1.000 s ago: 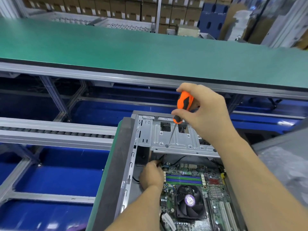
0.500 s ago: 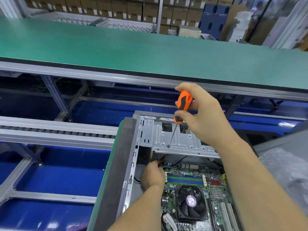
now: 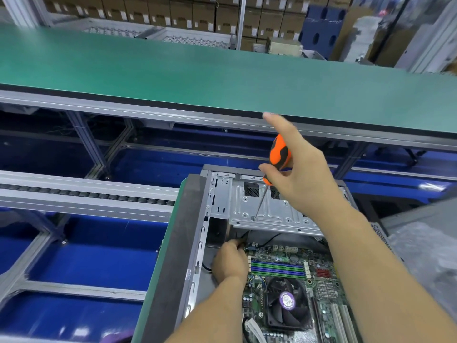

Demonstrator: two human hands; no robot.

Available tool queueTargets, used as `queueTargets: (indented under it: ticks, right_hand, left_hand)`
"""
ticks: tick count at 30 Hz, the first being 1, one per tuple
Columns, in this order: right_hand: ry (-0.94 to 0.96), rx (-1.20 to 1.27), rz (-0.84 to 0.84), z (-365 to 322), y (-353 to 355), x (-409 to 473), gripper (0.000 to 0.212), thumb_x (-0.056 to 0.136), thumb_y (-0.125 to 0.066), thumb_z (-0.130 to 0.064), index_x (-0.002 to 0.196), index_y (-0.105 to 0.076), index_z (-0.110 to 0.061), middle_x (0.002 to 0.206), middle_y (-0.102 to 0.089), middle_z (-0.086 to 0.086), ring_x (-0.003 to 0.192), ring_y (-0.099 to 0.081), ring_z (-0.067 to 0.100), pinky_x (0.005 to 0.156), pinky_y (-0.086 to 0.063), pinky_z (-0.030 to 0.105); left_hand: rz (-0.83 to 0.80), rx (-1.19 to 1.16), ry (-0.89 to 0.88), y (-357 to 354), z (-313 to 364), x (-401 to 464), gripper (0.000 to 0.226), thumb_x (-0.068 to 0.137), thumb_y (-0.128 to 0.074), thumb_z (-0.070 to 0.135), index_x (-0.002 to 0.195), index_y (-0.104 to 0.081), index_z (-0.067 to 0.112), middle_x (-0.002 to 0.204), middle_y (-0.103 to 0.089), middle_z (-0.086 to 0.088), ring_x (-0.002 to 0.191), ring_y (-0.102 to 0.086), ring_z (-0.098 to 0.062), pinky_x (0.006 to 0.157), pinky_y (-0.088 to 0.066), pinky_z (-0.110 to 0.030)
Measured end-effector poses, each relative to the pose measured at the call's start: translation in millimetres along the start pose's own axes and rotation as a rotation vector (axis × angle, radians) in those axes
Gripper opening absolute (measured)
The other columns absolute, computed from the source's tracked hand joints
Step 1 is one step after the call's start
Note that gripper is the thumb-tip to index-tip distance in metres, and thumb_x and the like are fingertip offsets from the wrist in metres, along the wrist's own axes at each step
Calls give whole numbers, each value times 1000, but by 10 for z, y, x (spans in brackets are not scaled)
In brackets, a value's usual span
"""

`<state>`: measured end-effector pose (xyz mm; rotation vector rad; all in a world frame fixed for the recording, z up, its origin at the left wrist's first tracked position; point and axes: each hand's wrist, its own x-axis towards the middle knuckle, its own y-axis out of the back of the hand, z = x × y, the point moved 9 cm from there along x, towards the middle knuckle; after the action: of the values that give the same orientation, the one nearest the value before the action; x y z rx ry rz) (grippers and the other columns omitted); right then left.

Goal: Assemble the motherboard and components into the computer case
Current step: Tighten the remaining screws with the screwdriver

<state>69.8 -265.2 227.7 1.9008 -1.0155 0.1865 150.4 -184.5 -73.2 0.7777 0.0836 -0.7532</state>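
You're driving a screw into the drive bracket: right hand loosely pinches the screwdriver (forefinger lifted); re-grip, then twist. Below the bracket, your left hand pinches a cable.

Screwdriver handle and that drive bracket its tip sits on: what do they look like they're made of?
Screwdriver: the handle looks like moulded plastic, orange with black grip inlays, possibly rubbery; the shaft is thin bright metal. Drive bracket: seemingly stamped sheet steel, bare matte grey, judging by its pressed ribs, punched holes and folded edges. The right hand holds the handle.
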Motion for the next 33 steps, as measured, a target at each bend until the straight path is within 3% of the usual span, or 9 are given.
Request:
queueTargets:
  ticks: [4,6,8,11,15,22,28,31,33]
  right_hand:
    - [-33,45,-178,-16,-38,68,66,90,-69,0,124,-46,-51,105,-59,-5,104,-65,19,84,-59,41]
    - [-50,50,-253,-24,-73,50,67,90,-63,8,117,-45,-51,105,-61,-3,100,-68,21,86,-59,42]
    - [-48,41,-221,-10,-31,39,62,89,-63,9,109,-45,-47,94,-61,-5,89,-71,16,81,-60,36]
    - [-10,3,-115,-25,26,10,58,85,-65,12,107,-45,-37,83,-56,-8,81,-66,14,68,-53,18]
    - [46,-96,-60,-129,-68,-118,52,81,-67,14,110,-51,-25,88,-55,-3,81,-56,20,68,-50,24]
    - [-30,-22,-125,-4,-37,-45,61,87,-68,7,112,-42,-42,85,-52,-12,82,-57,17,69,-52,20]
    - [-12,-37,-114,-44,14,-87,62,88,-68,6,117,-42,-42,92,-51,-20,87,-54,12,68,-56,29]
    - [0,-42,-107,-67,38,-99,60,88,-69,5,119,-43,-40,88,-51,-15,86,-56,16,73,-57,35]
    - [-2,-43,-99,-56,54,-112,59,88,-70,3,120,-43,-39,87,-51,-14,87,-56,15,73,-52,25]
  left_hand:
    - [-7,-1,-6,-22,-14,12,24,99,-50,28,114,-67,35,86,-73,5,76,-67,-23,69,-58,-34]
    - [1,-3,-4,-24,-25,22,24,98,-49,28,113,-67,35,83,-72,6,72,-65,-21,62,-53,-28]
    - [4,-1,-1,-31,-28,30,24,98,-49,27,112,-67,35,81,-71,7,68,-63,-19,56,-46,-24]
    - [0,-6,9,-35,-39,32,22,98,-50,28,108,-69,32,81,-71,6,70,-64,-21,58,-47,-25]
    - [-12,-37,28,-47,-68,57,21,96,-52,27,106,-70,29,76,-70,6,70,-64,-22,59,-48,-26]
    - [-17,-47,21,-60,-70,66,21,98,-51,28,110,-69,31,80,-70,7,71,-64,-19,60,-47,-26]
    - [11,-13,8,-69,-82,72,20,98,-49,26,108,-67,29,81,-69,6,70,-63,-19,57,-46,-26]
    - [36,20,0,-55,-78,76,21,98,-48,23,109,-66,25,81,-67,5,68,-60,-20,52,-40,-24]
    - [30,25,-4,-61,-73,77,20,97,-48,22,108,-65,22,85,-70,1,68,-59,-21,50,-37,-24]
